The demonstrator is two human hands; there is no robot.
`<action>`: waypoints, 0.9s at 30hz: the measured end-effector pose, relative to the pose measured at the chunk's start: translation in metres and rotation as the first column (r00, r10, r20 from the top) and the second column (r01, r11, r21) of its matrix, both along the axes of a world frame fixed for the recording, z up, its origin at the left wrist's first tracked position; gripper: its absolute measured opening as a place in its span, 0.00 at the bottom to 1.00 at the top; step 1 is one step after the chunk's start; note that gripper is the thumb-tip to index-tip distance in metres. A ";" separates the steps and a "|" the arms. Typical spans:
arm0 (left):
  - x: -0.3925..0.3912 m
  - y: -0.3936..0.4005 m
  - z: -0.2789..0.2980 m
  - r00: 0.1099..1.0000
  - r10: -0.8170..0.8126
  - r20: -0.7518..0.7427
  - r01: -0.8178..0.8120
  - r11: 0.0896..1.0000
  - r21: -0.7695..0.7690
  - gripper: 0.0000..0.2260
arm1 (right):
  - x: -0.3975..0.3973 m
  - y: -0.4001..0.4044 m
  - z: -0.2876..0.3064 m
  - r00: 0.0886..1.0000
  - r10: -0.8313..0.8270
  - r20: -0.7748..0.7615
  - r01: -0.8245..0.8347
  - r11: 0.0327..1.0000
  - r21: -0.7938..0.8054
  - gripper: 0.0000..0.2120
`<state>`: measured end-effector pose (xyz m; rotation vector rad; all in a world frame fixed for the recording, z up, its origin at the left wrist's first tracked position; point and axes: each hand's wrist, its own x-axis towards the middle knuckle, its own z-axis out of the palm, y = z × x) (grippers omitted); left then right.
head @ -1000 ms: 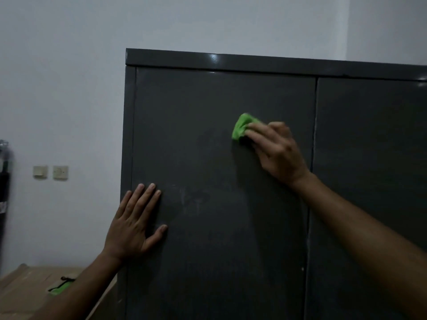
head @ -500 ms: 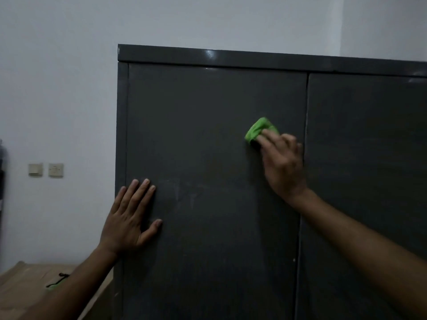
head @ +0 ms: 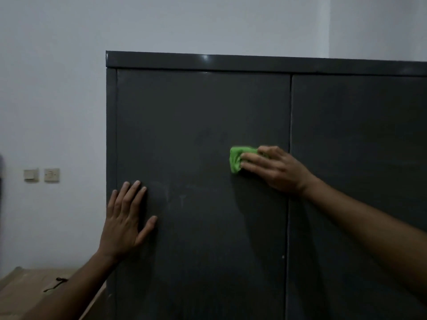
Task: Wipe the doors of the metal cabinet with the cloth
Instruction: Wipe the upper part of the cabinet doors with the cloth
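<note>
A dark grey metal cabinet (head: 208, 63) fills the view, with its two doors shut. On the left door (head: 196, 123) my right hand (head: 275, 169) presses a bunched green cloth (head: 236, 159) near the door's right edge, about mid-height. The fingers cover part of the cloth. My left hand (head: 126, 218) lies flat on the same door's lower left, fingers spread, holding nothing. Pale smears mark the door between the hands. The right door (head: 358, 146) is partly crossed by my right forearm.
A white wall stands left of the cabinet, with two wall switches (head: 41, 175) on it. A brown cardboard box (head: 27, 289) with a dark strap lies at the lower left. At the left edge a dark object is barely visible.
My right hand has slid the cloth down the left door and turned it to point leftward. My left hand has stayed flat in place. The view has shifted slightly.
</note>
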<state>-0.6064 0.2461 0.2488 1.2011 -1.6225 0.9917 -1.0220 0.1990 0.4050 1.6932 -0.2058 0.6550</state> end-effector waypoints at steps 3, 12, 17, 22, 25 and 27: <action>-0.032 -0.001 0.002 0.997 -0.074 0.002 0.074 0.995 -0.067 0.33 | -0.012 -0.001 0.034 0.842 0.040 0.539 -0.088 0.994 0.063 0.16; -0.157 -0.017 0.001 0.910 -0.267 0.316 0.278 0.961 0.012 0.26 | -0.051 -0.004 0.003 0.977 0.011 0.211 -0.021 0.999 0.043 0.16; -0.220 -0.028 0.003 0.883 -0.303 0.358 0.298 0.952 0.069 0.28 | -0.055 -0.003 0.023 0.661 0.042 0.749 -0.202 0.971 0.125 0.15; -0.233 -0.044 0.002 0.880 -0.153 0.450 0.134 0.988 0.074 0.33 | -0.092 -0.004 -0.011 1.000 0.026 -0.010 -0.025 0.991 0.132 0.12; -0.232 -0.050 -0.002 0.878 -0.101 0.468 0.090 0.995 0.045 0.34 | -0.116 -0.010 0.030 0.975 0.054 0.213 -0.072 0.994 0.077 0.11; -0.232 -0.051 -0.004 0.884 -0.086 0.460 0.079 0.996 0.033 0.34 | -0.114 -0.009 0.041 0.832 0.083 0.549 -0.160 0.983 0.094 0.12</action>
